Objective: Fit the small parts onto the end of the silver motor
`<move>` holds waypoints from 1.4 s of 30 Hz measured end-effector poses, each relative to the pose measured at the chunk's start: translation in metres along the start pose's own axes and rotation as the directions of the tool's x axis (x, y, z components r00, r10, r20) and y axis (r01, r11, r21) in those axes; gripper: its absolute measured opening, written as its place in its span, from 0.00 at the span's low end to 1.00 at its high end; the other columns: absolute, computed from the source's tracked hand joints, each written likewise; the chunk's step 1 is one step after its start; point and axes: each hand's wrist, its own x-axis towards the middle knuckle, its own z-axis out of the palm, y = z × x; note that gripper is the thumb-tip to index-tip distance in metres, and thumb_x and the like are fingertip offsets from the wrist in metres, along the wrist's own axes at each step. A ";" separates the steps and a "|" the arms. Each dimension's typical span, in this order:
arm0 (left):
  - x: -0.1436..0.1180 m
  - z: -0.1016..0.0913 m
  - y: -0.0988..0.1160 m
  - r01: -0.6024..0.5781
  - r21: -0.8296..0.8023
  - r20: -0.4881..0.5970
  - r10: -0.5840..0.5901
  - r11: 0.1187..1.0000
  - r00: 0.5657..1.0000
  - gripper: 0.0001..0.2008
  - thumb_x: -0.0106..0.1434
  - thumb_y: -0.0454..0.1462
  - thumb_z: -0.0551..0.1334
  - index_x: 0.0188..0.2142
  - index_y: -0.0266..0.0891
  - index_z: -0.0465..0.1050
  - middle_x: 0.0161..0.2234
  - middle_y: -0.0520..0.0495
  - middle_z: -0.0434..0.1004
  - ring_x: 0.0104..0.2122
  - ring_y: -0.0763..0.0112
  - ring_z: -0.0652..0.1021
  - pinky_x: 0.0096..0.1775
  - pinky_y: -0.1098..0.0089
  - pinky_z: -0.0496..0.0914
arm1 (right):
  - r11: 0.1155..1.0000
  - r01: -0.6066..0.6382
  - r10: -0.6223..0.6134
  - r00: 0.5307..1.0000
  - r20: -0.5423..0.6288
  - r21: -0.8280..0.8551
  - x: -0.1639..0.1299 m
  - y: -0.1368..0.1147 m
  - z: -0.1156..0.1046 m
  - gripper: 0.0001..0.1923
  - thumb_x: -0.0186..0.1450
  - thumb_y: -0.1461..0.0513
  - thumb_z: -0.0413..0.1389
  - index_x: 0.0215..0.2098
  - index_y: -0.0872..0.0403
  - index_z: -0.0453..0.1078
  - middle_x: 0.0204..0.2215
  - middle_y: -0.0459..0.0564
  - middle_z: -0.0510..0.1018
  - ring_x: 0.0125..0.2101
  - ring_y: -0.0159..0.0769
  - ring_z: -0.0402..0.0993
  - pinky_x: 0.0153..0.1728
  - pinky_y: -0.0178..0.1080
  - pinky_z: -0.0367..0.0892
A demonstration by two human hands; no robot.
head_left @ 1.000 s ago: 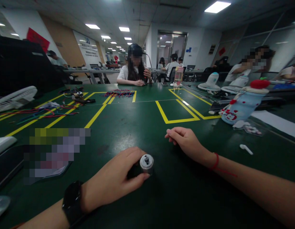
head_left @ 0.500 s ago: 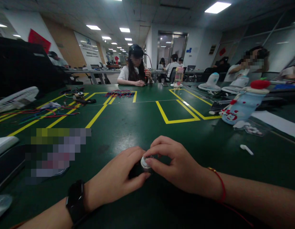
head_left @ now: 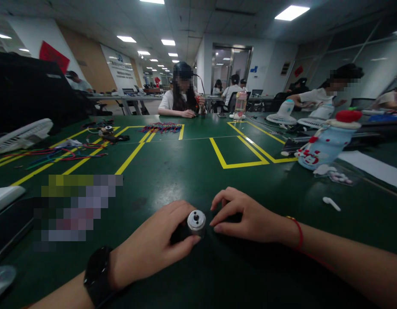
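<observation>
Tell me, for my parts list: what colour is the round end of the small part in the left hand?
Silver-grey metal end, dark body; head view shows it.

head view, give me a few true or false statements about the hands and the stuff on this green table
1. The left hand grips a small dark cylinder with a silver end cap. True.
2. The right hand is lifting the white earbud. False: the earbud lies alone on the table, off to that hand's right; the hand's fingertips sit beside the silver cap.
3. A black watch is on the left wrist. True.
4. The red string bracelet is on the left wrist. False: the bracelet is on the right wrist.
5. The colored wires lie between the two hands. False: they lie far off to the left.
</observation>
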 end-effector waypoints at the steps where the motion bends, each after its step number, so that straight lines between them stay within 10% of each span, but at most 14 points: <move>1: 0.000 0.001 0.000 -0.003 0.001 -0.002 0.003 1.000 1.000 0.08 0.62 0.34 0.60 0.42 0.42 0.65 0.40 0.49 0.71 0.38 0.64 0.71 0.41 0.63 0.67 | 1.000 0.009 -0.009 1.000 0.009 -0.030 0.000 0.000 0.001 0.07 0.60 0.58 0.61 0.37 0.47 0.78 0.42 0.48 0.74 0.42 0.36 0.69 0.45 0.43 0.62; 10: 0.001 0.002 0.000 -0.008 -0.001 -0.004 0.007 1.000 1.000 0.08 0.62 0.34 0.60 0.42 0.42 0.65 0.39 0.48 0.71 0.37 0.64 0.71 0.40 0.64 0.67 | 1.000 0.018 -0.019 1.000 0.017 0.015 -0.002 -0.002 -0.002 0.11 0.58 0.56 0.63 0.39 0.47 0.78 0.44 0.49 0.74 0.44 0.38 0.68 0.47 0.44 0.61; 20: 0.000 0.001 -0.001 -0.008 0.005 0.005 0.008 1.000 1.000 0.07 0.64 0.36 0.59 0.42 0.42 0.65 0.40 0.48 0.71 0.37 0.64 0.71 0.39 0.64 0.67 | 0.801 -0.273 0.413 0.896 -0.161 0.533 0.008 0.030 -0.011 0.14 0.63 0.55 0.57 0.36 0.59 0.73 0.26 0.47 0.74 0.25 0.28 0.67 0.27 0.33 0.64; 29: -0.002 -0.002 -0.001 -0.014 -0.009 0.019 0.014 1.000 1.000 0.08 0.62 0.36 0.60 0.42 0.42 0.64 0.39 0.49 0.70 0.37 0.65 0.71 0.40 0.65 0.67 | 0.852 -0.264 0.354 0.927 -0.125 0.453 0.006 0.020 -0.008 0.12 0.62 0.56 0.58 0.36 0.58 0.73 0.29 0.47 0.74 0.27 0.29 0.68 0.28 0.33 0.64; 37: -0.002 0.000 -0.002 -0.030 -0.025 0.015 0.030 0.999 0.999 0.09 0.62 0.35 0.61 0.42 0.42 0.65 0.40 0.49 0.70 0.38 0.65 0.71 0.41 0.65 0.67 | 0.998 0.062 -0.061 0.996 0.068 -0.014 0.001 0.001 -0.004 0.13 0.56 0.57 0.64 0.39 0.50 0.76 0.43 0.49 0.72 0.44 0.38 0.69 0.48 0.44 0.62; 42: 0.000 0.000 -0.001 -0.012 -0.014 0.013 0.012 1.000 1.000 0.08 0.62 0.35 0.61 0.41 0.42 0.65 0.40 0.49 0.70 0.38 0.65 0.71 0.41 0.64 0.66 | 0.996 0.041 -0.031 0.993 -0.117 0.076 0.005 -0.005 0.000 0.05 0.61 0.63 0.60 0.36 0.53 0.75 0.42 0.50 0.71 0.43 0.35 0.69 0.46 0.40 0.65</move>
